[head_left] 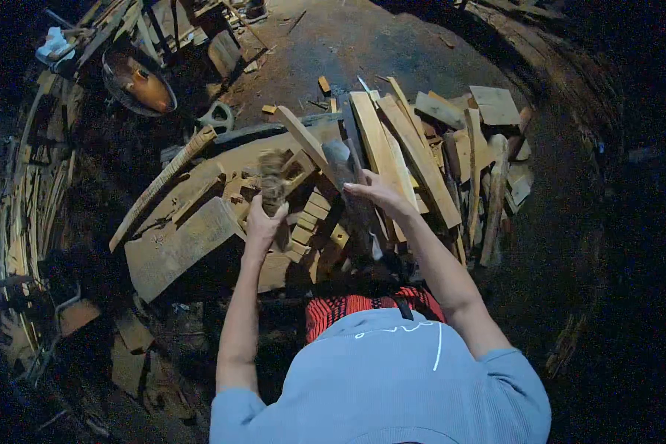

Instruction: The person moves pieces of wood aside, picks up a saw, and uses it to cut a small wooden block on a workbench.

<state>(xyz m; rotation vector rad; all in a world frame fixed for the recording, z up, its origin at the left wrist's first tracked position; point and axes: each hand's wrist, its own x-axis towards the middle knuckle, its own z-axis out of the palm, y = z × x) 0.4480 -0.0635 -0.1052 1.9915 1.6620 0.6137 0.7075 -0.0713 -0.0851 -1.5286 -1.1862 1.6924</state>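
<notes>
My left hand [263, 226] is closed around the lower end of a rough brown wooden piece [271, 177], blurred by motion, held upright over the wood pile. To its right, my right hand [374, 191] has its fingers on a dark, worn board [357, 214]; how firmly it grips is hard to tell. Small light wooden blocks [308, 218] lie between the two hands. Just beyond my right hand lean long pale planks [383, 144]. A narrow wooden strip [303, 137] slants between the hands.
A long curved piece of wood [163, 185] and a flat board [181, 244] lie at the left. Thick sticks [493, 196] stand at the right. Farther off are a metal bowl-like object [142, 83] and scattered scraps on the dirt floor [348, 44].
</notes>
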